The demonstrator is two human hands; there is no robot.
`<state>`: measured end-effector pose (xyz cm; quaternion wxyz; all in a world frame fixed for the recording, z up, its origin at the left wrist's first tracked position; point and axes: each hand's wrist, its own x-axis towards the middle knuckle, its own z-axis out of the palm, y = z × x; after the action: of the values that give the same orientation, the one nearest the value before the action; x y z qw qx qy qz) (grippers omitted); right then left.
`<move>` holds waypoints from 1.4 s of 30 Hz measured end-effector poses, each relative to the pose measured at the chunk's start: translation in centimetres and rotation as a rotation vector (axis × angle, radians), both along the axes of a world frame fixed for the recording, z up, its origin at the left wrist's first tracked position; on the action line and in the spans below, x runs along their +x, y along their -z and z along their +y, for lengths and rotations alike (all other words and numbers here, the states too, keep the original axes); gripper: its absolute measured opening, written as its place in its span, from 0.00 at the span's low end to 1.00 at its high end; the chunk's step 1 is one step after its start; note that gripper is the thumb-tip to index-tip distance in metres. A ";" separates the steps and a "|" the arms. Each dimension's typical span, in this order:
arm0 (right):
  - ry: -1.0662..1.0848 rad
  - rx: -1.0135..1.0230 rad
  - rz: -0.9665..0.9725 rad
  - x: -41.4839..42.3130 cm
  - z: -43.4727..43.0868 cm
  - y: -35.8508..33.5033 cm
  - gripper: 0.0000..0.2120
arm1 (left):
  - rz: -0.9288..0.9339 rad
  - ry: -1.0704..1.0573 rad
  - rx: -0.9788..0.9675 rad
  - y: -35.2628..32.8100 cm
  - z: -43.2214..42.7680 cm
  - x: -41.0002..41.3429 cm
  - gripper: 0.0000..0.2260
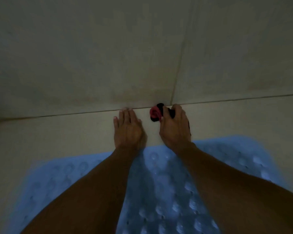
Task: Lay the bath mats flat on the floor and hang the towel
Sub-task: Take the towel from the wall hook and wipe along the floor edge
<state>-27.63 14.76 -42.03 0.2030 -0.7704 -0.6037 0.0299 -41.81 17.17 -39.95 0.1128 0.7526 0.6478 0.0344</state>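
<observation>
The blue bath mat (159, 191) was seen spread on the floor (57, 129) under both forearms; the left hand (128, 129) was laid flat with fingers spread; the right hand (174, 125), farther forward, was closed around a red-black object (155, 113); no towel was visible.

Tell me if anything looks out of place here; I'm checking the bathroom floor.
Yes: a small bunched red and black cloth sits on the tiles by the grout line, in the right hand. The blue bath mat looks flat.
</observation>
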 end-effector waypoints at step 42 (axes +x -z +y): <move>1.076 -0.182 0.088 25.5 -21.3 -0.8 0.26 | 0.077 0.952 -0.024 1.3 -13.4 30.5 0.25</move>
<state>-2.17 -6.56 -41.20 0.1473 -0.9829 -0.1101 0.0063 -11.34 3.72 -41.23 0.1004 0.9651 0.2353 -0.0565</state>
